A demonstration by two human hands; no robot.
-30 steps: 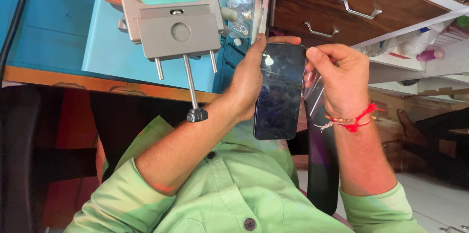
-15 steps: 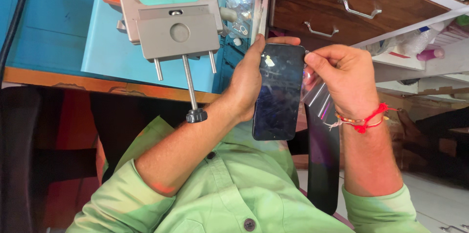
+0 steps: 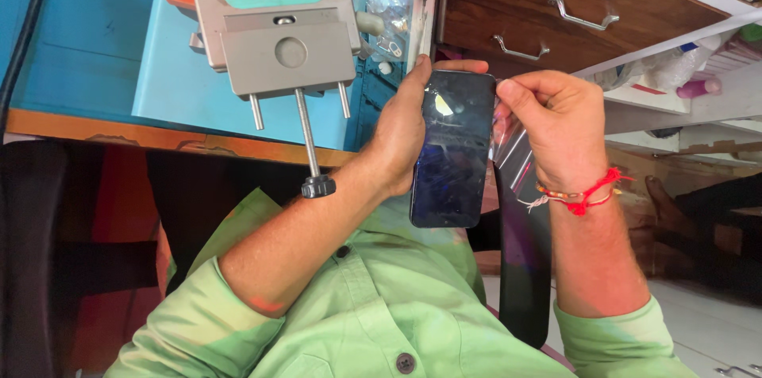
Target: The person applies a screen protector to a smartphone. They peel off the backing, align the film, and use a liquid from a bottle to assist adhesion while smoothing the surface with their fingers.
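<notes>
Dark smartphone [image 3: 454, 148] in the middle of the frame, held upright above the lap, glass face toward the camera. Screen black and unlit, smeared with fine scratches or streaks, one bright patch of glare near its upper left corner. Rounded corners, slim dark rim.

Left hand [image 3: 401, 128] wrapped around the phone's left edge, thumb along the near side, fingertips curling over the top corner; closed firmly on the phone. Forearm bare, rising from lower left toward centre, light green sleeve [image 3: 198, 314] pushed up to the elbow.

Right hand [image 3: 556, 128] just right of the phone, thumb and forefinger pinched at the upper right corner on a thin clear film [image 3: 512, 152] that hangs down beside the phone's right edge, catching light in pale diagonal streaks. Whether the film is partly stuck to the glass cannot be told. Red thread bracelet [image 3: 583, 194] around the right wrist, forearm running down to the lower right.

In the upper left of the frame, a blue work surface [image 3: 103, 69] with a grey metal clamp fixture [image 3: 274, 21], a threaded rod with a black knob [image 3: 317, 186] reaching past the table edge. Upper right, a brown wooden drawer [image 3: 548, 37] with metal handles.
</notes>
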